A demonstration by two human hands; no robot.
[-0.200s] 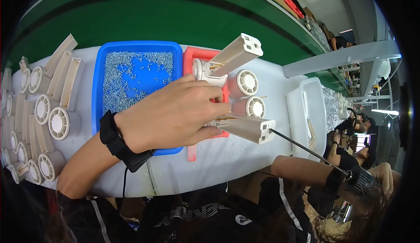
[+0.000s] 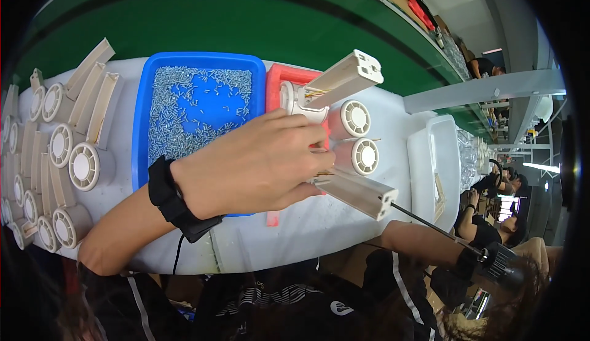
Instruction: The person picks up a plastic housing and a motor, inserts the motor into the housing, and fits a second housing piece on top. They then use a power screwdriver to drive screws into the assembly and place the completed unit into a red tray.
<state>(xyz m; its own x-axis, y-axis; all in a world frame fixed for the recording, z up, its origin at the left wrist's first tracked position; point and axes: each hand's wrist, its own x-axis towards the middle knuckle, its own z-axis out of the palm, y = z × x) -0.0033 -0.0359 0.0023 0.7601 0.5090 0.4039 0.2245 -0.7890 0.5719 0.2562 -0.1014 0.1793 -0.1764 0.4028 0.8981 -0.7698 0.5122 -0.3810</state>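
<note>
My left hand [image 2: 258, 160] is closed round a white plastic housing, its fingertips largely hidden behind the hand. The housing's long hollow arm [image 2: 359, 195] points right. An electric screwdriver [image 2: 501, 265] is in my right hand [image 2: 536, 252], which shows only in part at the dim right rim. Its long thin shaft reaches the end face of that arm; whether a screw sits at the tip is too small to tell. A second white housing with an arm [image 2: 344, 80] and thin yellowish wires rests in a red fixture [image 2: 275, 92], just beyond my left hand.
A blue tray [image 2: 140, 117] of small silvery screws lies left of the fixture. Two round white housings [image 2: 355, 118] stand right of it. Several armed housings [image 2: 87, 166] crowd the table's left side. A white bin [image 2: 421, 156] sits at right, with people [image 2: 482, 224] beyond.
The whole view has shifted a little, so the table's things sit slightly further right. Both hands keep their holds, and the screwdriver shaft stays at the arm's end.
</note>
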